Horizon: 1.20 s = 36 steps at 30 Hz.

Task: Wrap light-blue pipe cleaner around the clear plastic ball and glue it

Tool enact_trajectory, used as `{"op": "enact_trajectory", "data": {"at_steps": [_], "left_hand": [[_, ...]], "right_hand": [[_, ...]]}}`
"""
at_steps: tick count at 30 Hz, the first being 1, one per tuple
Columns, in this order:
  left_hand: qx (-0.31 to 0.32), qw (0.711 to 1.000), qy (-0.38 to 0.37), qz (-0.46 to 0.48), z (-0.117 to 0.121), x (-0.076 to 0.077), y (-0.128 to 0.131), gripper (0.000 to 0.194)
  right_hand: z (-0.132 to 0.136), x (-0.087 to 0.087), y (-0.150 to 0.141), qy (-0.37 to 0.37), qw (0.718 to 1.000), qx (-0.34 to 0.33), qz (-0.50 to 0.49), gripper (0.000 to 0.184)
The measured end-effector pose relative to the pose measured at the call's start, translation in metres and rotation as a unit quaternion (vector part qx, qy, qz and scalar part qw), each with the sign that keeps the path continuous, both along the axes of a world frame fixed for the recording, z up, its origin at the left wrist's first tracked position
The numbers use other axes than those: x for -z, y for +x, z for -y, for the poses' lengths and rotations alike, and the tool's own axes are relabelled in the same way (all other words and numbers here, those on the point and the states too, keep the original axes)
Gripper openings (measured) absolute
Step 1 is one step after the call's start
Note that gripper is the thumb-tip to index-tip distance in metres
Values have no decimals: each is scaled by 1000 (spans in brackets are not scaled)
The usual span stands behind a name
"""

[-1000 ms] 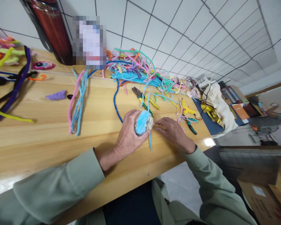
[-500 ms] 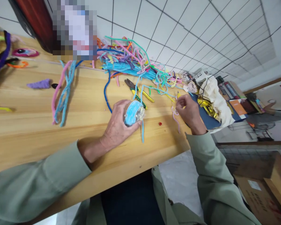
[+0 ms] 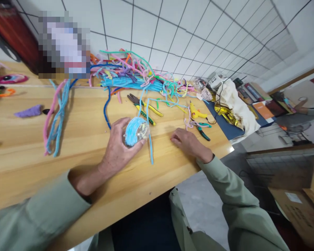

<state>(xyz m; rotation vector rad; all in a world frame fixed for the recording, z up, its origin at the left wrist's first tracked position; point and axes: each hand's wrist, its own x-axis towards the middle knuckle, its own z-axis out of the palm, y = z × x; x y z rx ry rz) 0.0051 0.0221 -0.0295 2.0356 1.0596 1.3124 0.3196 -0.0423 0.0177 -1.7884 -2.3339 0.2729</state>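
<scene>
My left hand (image 3: 117,146) is closed round a clear plastic ball (image 3: 142,131) whose left side is covered with light-blue pipe cleaner (image 3: 133,130). A loose light-blue pipe cleaner (image 3: 151,150) lies on the table just right of the ball. With fingertips down on the tabletop, my right hand (image 3: 187,142) is pinched on a small red piece (image 3: 171,140), of which only a speck shows. Beyond the left hand lie yellow-and-green handled pliers (image 3: 143,108). Past the right hand are a yellow glue gun (image 3: 197,112) and teal-handled cutters (image 3: 204,132).
A heap of coloured pipe cleaners (image 3: 136,76) runs along the tiled wall. Pink and blue stems (image 3: 58,118), a purple cone (image 3: 28,111) and a dark red bottle (image 3: 15,35) are at left. A cream cloth bag (image 3: 239,108) lies at right, with cardboard boxes (image 3: 295,209) below.
My right hand has moved from beside the glue gun toward me and left, down to the small red piece. The glue gun and cutters are now uncovered. The view has shifted; my left hand keeps the ball.
</scene>
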Motion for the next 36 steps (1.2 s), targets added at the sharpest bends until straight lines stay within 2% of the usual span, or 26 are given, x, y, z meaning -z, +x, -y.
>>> {"op": "enact_trajectory", "data": {"at_steps": [3, 6, 11, 13, 15, 17, 20, 23, 26, 31, 36], "left_hand": [[2, 1000, 6, 6, 0, -1, 0, 72], [7, 1000, 7, 14, 1, 0, 2, 71], [16, 999, 15, 25, 2, 1, 3, 72], [18, 999, 16, 26, 1, 1, 4, 72], [16, 999, 14, 26, 1, 1, 4, 71], [12, 999, 15, 26, 1, 1, 4, 70], [11, 999, 27, 24, 2, 0, 4, 69], [15, 999, 45, 17, 2, -2, 3, 70], [20, 998, 59, 1, 3, -3, 1, 71], [42, 997, 64, -21, 5, -2, 1, 77], [60, 997, 39, -40, 7, -1, 3, 86]], "right_hand": [[-6, -11, 13, -5, 999, 29, -43, 10], [-25, -27, 45, 38, 992, 94, -78, 12], [-97, -46, 108, 133, 953, 257, -92, 22], [-126, -48, 125, 139, 947, 274, -95, 30], [-141, -48, 136, 142, 946, 278, -89, 36], [-140, -47, 144, 146, 946, 280, -71, 38], [-113, -41, 154, 139, 950, 279, -27, 36], [-79, -28, 164, 103, 957, 269, 27, 32], [-60, -11, 170, 71, 960, 262, 74, 41], [-74, 7, 173, 49, 958, 255, 120, 53], [-96, 8, 170, 55, 958, 248, 131, 49]]}}
